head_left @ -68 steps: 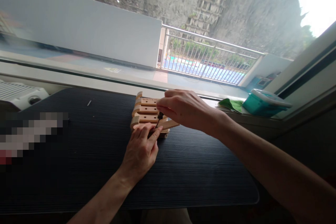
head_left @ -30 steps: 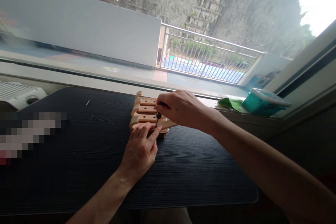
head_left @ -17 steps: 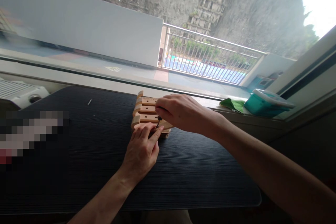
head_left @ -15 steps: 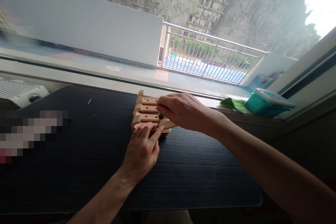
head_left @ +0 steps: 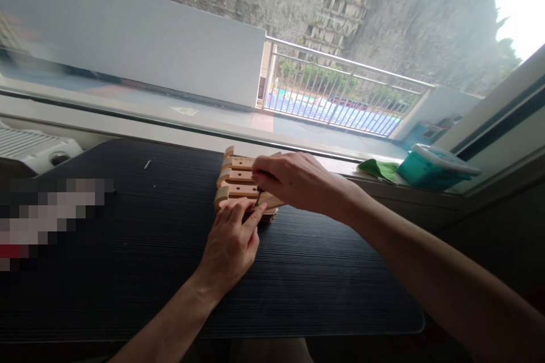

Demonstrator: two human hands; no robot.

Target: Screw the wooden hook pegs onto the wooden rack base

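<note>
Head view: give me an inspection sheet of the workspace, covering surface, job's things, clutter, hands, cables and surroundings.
Surface: dark, fine-lined table.
Job's things: slatted wooden piece with small holes; thin dark tool, tip down at its near side.
Clutter: small pale strip; pixelated patch, unreadable.
Hands: left hand, fingers on the wood; right hand gripping the tool.
Cables: nothing seen.
Surroundings: green cloth and teal container at right; railing outside.

Right hand (head_left: 293, 178) has dropped a touch lower than a couple secs ago, with the fingers curled in tighter. From where I'm standing, less of the screwdriver's (head_left: 259, 197) black handle pokes out under the fist now, lol.
</note>
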